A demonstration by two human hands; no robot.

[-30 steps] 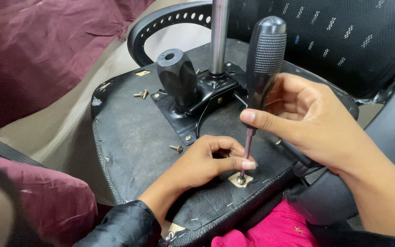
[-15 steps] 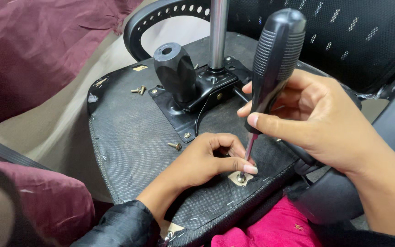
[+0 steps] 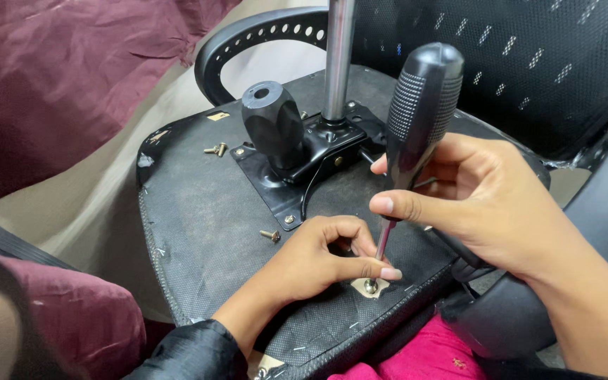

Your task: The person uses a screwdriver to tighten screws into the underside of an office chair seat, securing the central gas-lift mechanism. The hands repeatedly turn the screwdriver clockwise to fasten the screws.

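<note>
Here, along the left of the frame, a rumpled maroon cloth [image 3: 58,77] fills the upper corner, with a second maroon fold at the lower left. Just right of it, in the middle of the frame, lies the upturned black fabric-covered underside of an office chair seat [image 3: 198,232]. Two loose brass-coloured screws [image 3: 215,148] lie near its upper left edge, and a single loose screw [image 3: 270,235] sits further down, just left of the left hand [image 3: 318,257]. That hand, in a black sleeve, rests on the seat base at lower centre with its fingers curled, thumb and forefinger pinched close around the thin metal shaft of a screwdriver right at its tip. The tip stands in a small screw [image 3: 371,285] set in a pale torn patch near the lower edge of the seat. Above, at centre, a black metal mounting plate [image 3: 286,179] carries a black knobbed lever [image 3: 272,130] and a shiny steel gas-lift column [image 3: 338,56]. Right of centre, the right hand [image 3: 487,200] is closed around the black ribbed-handle screwdriver [image 3: 420,112], held nearly upright. Behind, at upper right, is the black mesh chair back [image 3: 515,56].
</note>
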